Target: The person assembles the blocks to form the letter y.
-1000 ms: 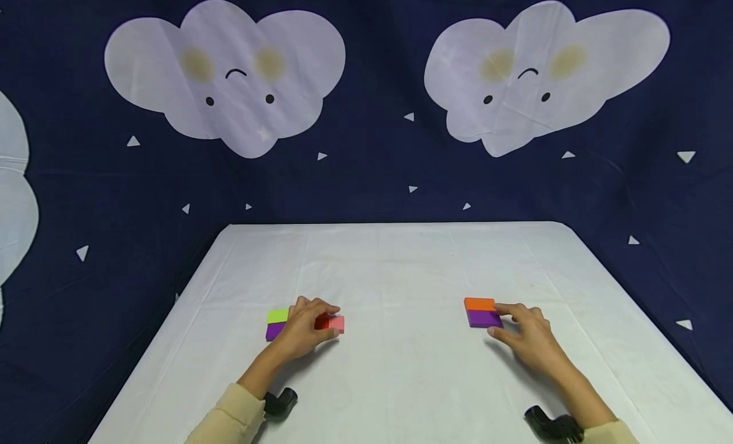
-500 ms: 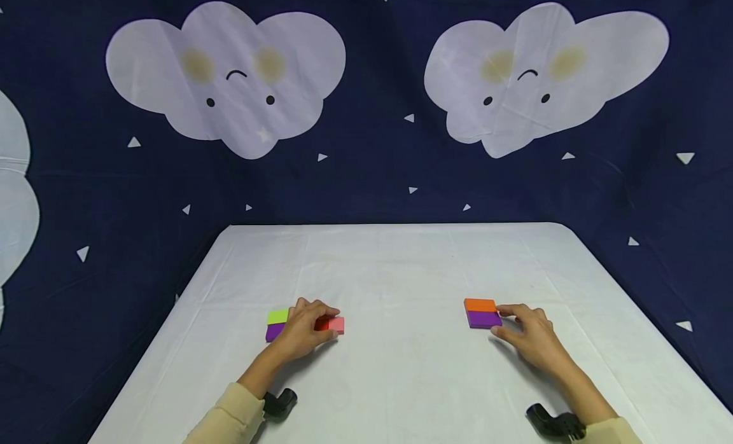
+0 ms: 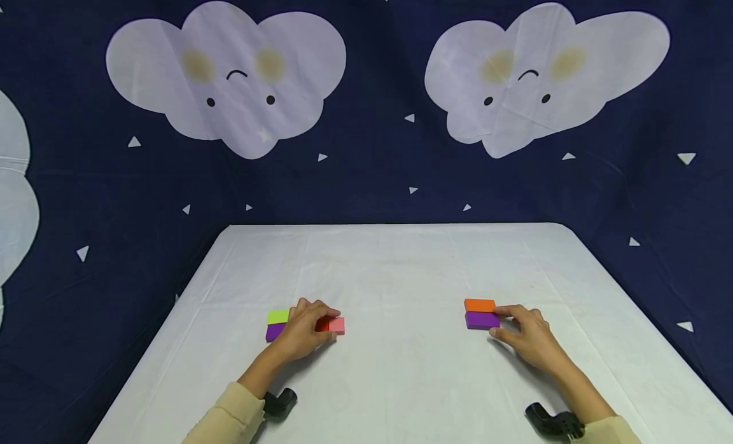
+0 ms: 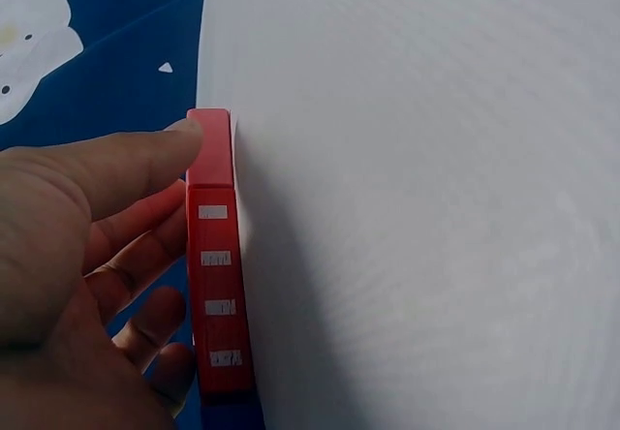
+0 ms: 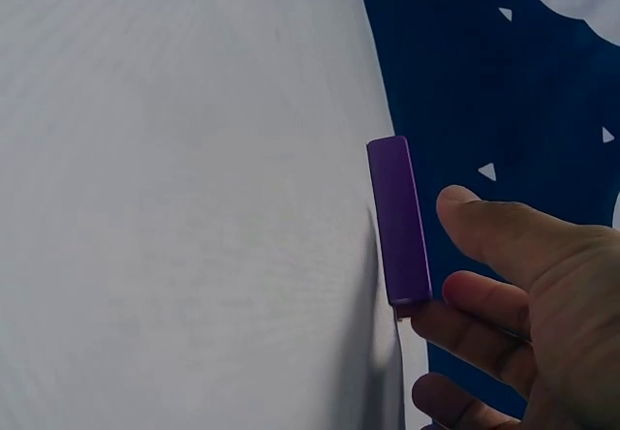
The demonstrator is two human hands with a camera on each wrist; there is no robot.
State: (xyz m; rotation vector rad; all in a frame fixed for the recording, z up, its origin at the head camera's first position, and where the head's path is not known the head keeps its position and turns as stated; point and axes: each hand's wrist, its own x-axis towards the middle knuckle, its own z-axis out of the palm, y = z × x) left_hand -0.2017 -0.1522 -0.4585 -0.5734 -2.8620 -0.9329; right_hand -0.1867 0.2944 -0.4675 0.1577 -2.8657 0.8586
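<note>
My left hand [image 3: 306, 326] arches over a row of flat blocks and pinches the small pink block [image 3: 336, 326] between thumb and fingers. Beside it in the row is a red block [image 4: 219, 290], partly covered by the hand in the head view. A lime-green block [image 3: 278, 317] and a purple block [image 3: 275, 331] show left of this hand. On the right, an orange block [image 3: 480, 305] lies against a second purple block [image 5: 399, 222]. My right hand [image 3: 529, 336] is at their right end, a finger touching the purple block's end and the thumb apart from it.
A white cloth covers the table [image 3: 389, 380]. Behind it hangs a dark blue curtain [image 3: 372, 113] printed with clouds and small triangles. Black wrist devices [image 3: 280, 404] sit under both forearms, near the beige sleeves [image 3: 229, 412].
The right-hand purple block has slid slightly left, and its left end now lines up with the orange block. My right hand shifted slightly with it. The left hand stays put.
</note>
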